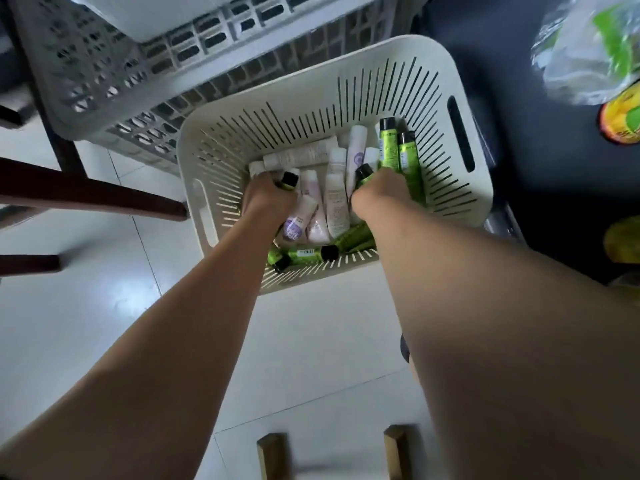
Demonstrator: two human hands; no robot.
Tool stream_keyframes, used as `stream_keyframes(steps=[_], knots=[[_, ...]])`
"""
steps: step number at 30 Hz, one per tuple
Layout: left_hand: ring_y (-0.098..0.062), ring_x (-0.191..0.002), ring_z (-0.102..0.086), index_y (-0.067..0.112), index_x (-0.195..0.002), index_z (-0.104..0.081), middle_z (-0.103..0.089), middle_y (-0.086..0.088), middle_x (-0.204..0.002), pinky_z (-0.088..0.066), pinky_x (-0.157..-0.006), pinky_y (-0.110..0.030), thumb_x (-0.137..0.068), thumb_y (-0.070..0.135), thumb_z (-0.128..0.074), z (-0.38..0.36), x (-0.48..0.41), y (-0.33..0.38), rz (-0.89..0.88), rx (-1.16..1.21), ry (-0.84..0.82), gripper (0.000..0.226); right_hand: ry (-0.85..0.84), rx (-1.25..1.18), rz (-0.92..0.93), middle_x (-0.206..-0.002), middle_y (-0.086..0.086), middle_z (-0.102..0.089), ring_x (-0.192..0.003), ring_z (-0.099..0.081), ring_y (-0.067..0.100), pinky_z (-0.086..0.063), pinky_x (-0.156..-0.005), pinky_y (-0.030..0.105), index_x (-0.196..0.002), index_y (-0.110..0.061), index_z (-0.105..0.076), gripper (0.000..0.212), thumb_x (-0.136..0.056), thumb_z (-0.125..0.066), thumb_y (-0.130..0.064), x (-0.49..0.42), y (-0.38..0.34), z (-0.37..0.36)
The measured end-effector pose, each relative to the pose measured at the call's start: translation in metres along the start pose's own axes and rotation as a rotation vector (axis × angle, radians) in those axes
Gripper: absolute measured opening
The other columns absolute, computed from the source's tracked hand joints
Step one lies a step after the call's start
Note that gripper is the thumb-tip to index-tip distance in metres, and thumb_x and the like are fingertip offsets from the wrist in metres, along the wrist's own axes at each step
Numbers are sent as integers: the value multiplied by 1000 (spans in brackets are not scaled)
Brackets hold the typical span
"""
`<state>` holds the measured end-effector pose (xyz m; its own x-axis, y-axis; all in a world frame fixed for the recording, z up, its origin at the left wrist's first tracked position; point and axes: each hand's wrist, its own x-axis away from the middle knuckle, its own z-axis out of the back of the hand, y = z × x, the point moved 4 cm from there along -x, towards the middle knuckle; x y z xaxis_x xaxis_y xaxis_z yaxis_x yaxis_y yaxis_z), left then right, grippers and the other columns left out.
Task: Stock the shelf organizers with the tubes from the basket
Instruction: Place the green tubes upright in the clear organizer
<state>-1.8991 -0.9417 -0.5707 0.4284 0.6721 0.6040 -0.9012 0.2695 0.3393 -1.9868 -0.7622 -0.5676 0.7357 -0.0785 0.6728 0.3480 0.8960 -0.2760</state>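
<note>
Found left hand (268, 199) clenched on a green tube (288, 181), right hand (375, 190) on a second green tube (363, 174), apparently near the caps; fingers hidden. Gripped two at once, likely to save trips. Located deep in the basket (346, 57) among white tubes (336, 188). Hemmed by tall slatted walls; open only upward. Noted grey organizers (104, 81) just beside.

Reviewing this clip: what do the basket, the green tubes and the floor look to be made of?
The basket: moulded plastic, matte cream, judging by its slotted walls and cut-out handles. The green tubes: probably soft plastic with a slight sheen, printed labels and black caps; blur leaves it open. The floor: glossy white tiles, likely ceramic, shown by grout lines and reflections.
</note>
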Motion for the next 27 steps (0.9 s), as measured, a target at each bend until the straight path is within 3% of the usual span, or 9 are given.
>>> stream_keyframes(steps=[5, 9, 12, 14, 17, 19, 21, 24, 27], knots=[[-19, -78, -65, 25, -105, -69, -70, -2, -92, -50, -65, -26, -78, 22, -79, -3, -13, -6, 73, 258, -30, 29, 38, 122, 10, -132, 14, -50, -120, -52, 32, -51, -99, 47, -131, -6, -54, 41, -93, -64, -15, -12, 7, -13], [-26, -76, -65, 25, -90, -62, -69, -5, -87, -55, -70, -36, -79, 17, -75, 23, -10, -11, 43, 357, 73, 19, 30, 97, 20, -107, 9, -64, -103, -63, 30, -57, -86, 45, -108, -14, -61, 19, -91, -63, -7, -25, 13, -17], [-29, -74, -69, 21, -99, -63, -71, -8, -88, -59, -67, -43, -68, 16, -80, 41, -3, -14, 50, 499, 102, 36, 111, -94, -4, -85, 2, -57, -88, -60, 27, -54, -77, 39, -93, -16, -57, 8, -91, -62, -9, -28, 18, -11], [-27, -68, -71, 19, -105, -66, -74, -8, -87, -60, -63, -42, -66, 12, -81, 48, 3, -12, 62, 615, 85, 42, 154, -266, 10, -81, 0, -60, -78, -62, 25, -53, -68, 33, -86, -17, -58, 10, -88, -68, -17, -25, 14, -6], [-19, -57, -63, 19, -97, -70, -69, 0, -68, -52, -58, -35, -73, 9, -73, 60, 17, -8, 48, 663, 135, 26, 134, -476, 67, -81, -1, -66, -75, -65, 19, -46, -55, 24, -81, -17, -64, 14, -87, -73, -25, -16, 2, 3], [-20, -63, -67, 15, -90, -70, -69, -3, -70, -58, -67, -39, -74, 7, -72, 68, 24, -4, 33, 764, 157, 18, 87, -625, 72, -88, 2, -71, -79, -70, 21, -56, -61, 28, -89, -14, -69, 14, -86, -75, -26, -9, -3, 8], [-24, -76, -71, 11, -86, -66, -69, -9, -82, -63, -82, -46, -77, 0, -71, 71, 33, 4, 24, 929, 114, 15, 5, -821, 32, -102, 6, -75, -89, -73, 25, -63, -78, 39, -110, -13, -72, 31, -82, -79, -24, -2, -6, 11], [-28, -95, -68, -2, -98, -61, -62, -18, -103, -61, -89, -45, -89, -10, -63, 64, 53, 14, 67, 1151, -39, 13, -114, -1027, 24, -94, 9, -77, -85, -77, 26, -63, -81, 47, -96, -15, -74, 17, -80, -78, -16, 7, -10, 21], [-34, -115, -63, -7, -118, -62, -62, -23, -122, -61, -90, -41, -87, -14, -58, 55, 75, 18, 121, 1324, -244, 32, -266, -1108, 54, -94, 12, -78, -85, -77, 25, -62, -85, 44, -97, -7, -71, 9, -88, -70, -7, 23, -9, 39]])
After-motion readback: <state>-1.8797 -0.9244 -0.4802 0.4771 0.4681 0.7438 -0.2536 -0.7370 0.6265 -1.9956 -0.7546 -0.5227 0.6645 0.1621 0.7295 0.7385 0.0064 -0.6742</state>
